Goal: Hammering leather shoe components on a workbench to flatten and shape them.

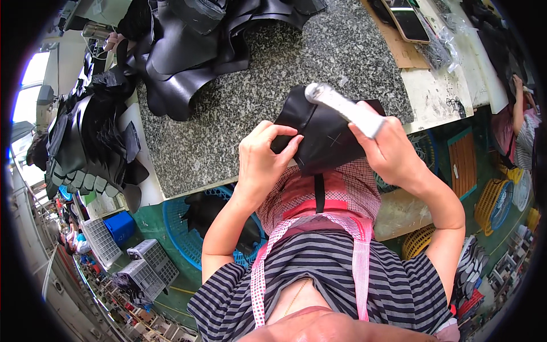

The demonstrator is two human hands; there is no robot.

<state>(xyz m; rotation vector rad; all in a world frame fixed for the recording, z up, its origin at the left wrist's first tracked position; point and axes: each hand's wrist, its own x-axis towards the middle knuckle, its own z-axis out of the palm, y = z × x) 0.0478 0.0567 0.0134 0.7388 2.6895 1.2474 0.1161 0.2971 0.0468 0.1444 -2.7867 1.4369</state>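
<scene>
A black leather piece (325,139) with a stitched or folded seam and a faint cross mark lies over the near edge of the granite slab (273,62). My left hand (265,154) pinches its left edge between thumb and fingers. In my right hand (387,145) is a hammer with a pale metal head (347,108), held over the right part of the leather. The hammer's round face points to the far left, and its handle is mostly hidden by my fist.
Black leather pieces (188,51) are heaped at the far left of the slab, with more stacked pieces (91,131) beside it. A phone (407,23) rests at the far right. Below stand a blue basket (176,228) and grey crates (151,265). Another person's arm (518,108) shows at right.
</scene>
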